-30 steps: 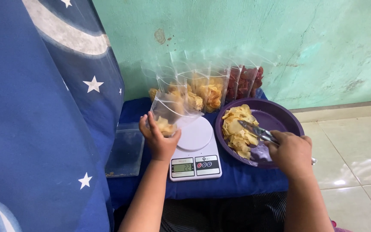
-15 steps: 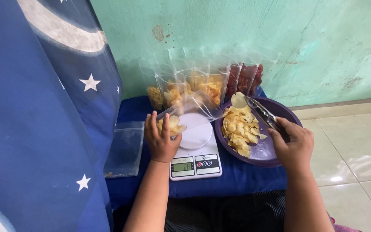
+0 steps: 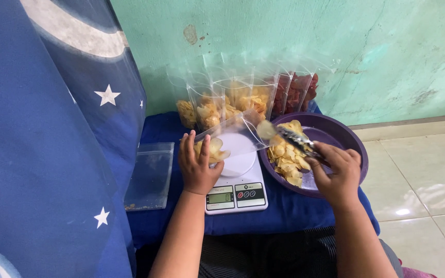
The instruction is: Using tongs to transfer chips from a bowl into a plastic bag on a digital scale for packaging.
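My left hand (image 3: pixel 198 167) holds a clear plastic bag (image 3: pixel 233 135) tilted on its side over a white kitchen scale (image 3: pixel 235 177); yellow chips lie in the bag's bottom by my palm. My right hand (image 3: pixel 336 172) grips metal tongs (image 3: pixel 295 140), which pinch one pale chip (image 3: pixel 265 129) right at the bag's open mouth. Below the tongs, a purple bowl (image 3: pixel 346 141) holds a pile of yellow chips (image 3: pixel 286 159).
Several filled clear bags of yellow chips (image 3: pixel 233 105) and red chips (image 3: pixel 297 92) stand against the green wall. A stack of empty clear bags (image 3: pixel 150 177) lies left on the blue cloth. A blue starred curtain (image 3: pixel 42 154) hangs at left; tiled floor (image 3: pixel 423 175) at right.
The tongs went from the bowl's chip pile, lifted one chip, and carried it left to the bag's mouth. The bag has tipped from upright onto its side, off the scale.
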